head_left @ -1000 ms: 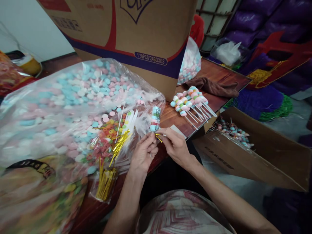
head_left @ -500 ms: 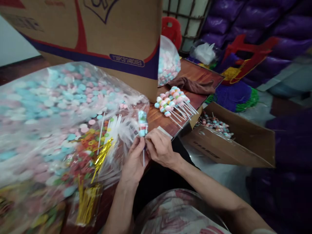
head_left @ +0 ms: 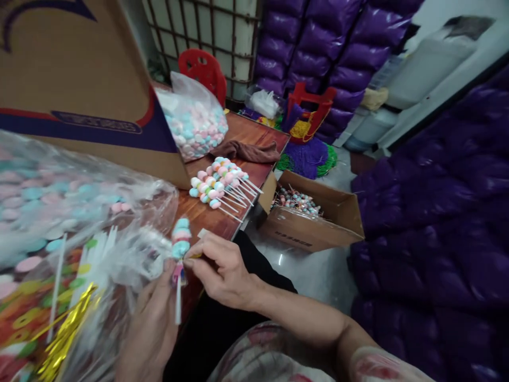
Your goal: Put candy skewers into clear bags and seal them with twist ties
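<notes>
A marshmallow skewer (head_left: 182, 239), blue and pink in a clear wrapper, stands nearly upright on a white stick in front of me. My left hand (head_left: 153, 313) is closed round the gathered lower end of the wrapper, with the stick poking out below. At the wrapper's neck, just under the lowest marshmallow, my right hand (head_left: 222, 270) pinches a gold twist tie (head_left: 196, 256). More gold twist ties (head_left: 67, 339) lie at the lower left, beside white sticks (head_left: 58, 286) and ring-shaped gummies (head_left: 24, 313).
Unwrapped marshmallow skewers (head_left: 222, 183) lie in rows on the wooden table (head_left: 254, 130), near a brown cloth (head_left: 246, 151) and a bag of marshmallows (head_left: 199, 124). A large carton (head_left: 79, 69) stands at the left. On the floor, an open box (head_left: 310, 223) holds many wrapped skewers.
My view has turned to the right, showing more of the floor box and purple bags. Both hands stay at the wrapper's neck; the gold twist tie now shows in my right fingers.
</notes>
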A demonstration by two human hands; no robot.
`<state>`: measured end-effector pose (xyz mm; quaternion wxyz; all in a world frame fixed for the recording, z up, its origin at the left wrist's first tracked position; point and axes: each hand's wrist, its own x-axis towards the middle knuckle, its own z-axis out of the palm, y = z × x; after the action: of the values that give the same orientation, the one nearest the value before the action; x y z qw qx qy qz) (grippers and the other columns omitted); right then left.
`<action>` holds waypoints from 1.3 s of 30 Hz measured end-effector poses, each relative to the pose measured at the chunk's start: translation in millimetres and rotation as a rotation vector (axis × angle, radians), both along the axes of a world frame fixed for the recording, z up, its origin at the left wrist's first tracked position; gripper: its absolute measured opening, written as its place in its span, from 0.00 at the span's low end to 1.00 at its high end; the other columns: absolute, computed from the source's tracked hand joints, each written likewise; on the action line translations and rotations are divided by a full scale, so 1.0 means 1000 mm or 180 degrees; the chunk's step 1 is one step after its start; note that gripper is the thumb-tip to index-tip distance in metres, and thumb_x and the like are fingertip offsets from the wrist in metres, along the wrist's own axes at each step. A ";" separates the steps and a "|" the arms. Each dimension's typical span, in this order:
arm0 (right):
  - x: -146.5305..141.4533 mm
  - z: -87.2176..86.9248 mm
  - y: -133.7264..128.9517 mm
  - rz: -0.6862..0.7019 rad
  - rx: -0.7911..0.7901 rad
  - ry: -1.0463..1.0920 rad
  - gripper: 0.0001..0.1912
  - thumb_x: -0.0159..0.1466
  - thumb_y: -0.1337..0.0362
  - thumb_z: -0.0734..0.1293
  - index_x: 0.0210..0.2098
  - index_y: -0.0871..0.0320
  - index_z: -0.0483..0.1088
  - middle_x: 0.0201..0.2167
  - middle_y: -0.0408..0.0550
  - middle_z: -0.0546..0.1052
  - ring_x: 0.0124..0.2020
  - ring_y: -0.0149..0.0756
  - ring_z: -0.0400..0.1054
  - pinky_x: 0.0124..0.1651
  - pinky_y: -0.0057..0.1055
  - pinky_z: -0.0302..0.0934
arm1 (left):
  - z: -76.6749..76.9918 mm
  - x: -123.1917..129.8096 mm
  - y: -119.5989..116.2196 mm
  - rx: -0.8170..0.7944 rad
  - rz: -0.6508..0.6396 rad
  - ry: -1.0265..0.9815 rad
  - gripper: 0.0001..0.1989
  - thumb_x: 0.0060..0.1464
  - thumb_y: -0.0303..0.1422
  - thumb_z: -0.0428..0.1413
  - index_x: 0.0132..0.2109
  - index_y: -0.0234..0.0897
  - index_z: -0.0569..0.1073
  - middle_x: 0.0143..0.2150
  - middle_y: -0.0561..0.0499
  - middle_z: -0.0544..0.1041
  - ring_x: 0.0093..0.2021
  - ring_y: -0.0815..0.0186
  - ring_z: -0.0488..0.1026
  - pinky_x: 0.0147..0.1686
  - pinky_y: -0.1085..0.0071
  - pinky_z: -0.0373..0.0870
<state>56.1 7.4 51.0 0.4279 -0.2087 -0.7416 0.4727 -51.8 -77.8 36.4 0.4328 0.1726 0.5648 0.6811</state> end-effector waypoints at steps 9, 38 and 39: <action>0.051 -0.030 -0.016 0.0067 -0.1724 -0.0022 0.13 0.66 0.57 0.66 0.27 0.55 0.71 0.25 0.42 0.72 0.26 0.35 0.64 0.30 0.31 0.63 | -0.002 0.043 0.032 -0.0203 -0.0054 0.0936 0.05 0.43 0.29 0.69 0.29 0.37 0.80 0.27 0.53 0.77 0.30 0.68 0.71 0.33 0.74 0.69; -0.012 -0.044 -0.013 0.0269 -0.1467 -0.0427 0.11 0.64 0.56 0.70 0.39 0.58 0.74 0.28 0.43 0.76 0.25 0.31 0.66 0.27 0.26 0.60 | -0.034 -0.040 0.011 -0.0652 0.1136 0.1998 0.09 0.50 0.38 0.63 0.31 0.35 0.78 0.26 0.53 0.76 0.27 0.69 0.70 0.31 0.72 0.67; -0.018 -0.045 -0.013 0.0323 -0.1687 -0.0379 0.14 0.62 0.54 0.71 0.39 0.58 0.73 0.27 0.42 0.75 0.22 0.30 0.64 0.25 0.26 0.59 | -0.033 -0.036 0.013 -0.0620 0.1119 0.1979 0.09 0.50 0.38 0.63 0.31 0.35 0.78 0.26 0.53 0.76 0.27 0.69 0.70 0.31 0.72 0.67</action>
<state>38.5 -6.0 6.0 0.2898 -0.3033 -0.6254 0.6580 -87.5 -65.2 3.7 0.1315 0.2296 0.7525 0.6031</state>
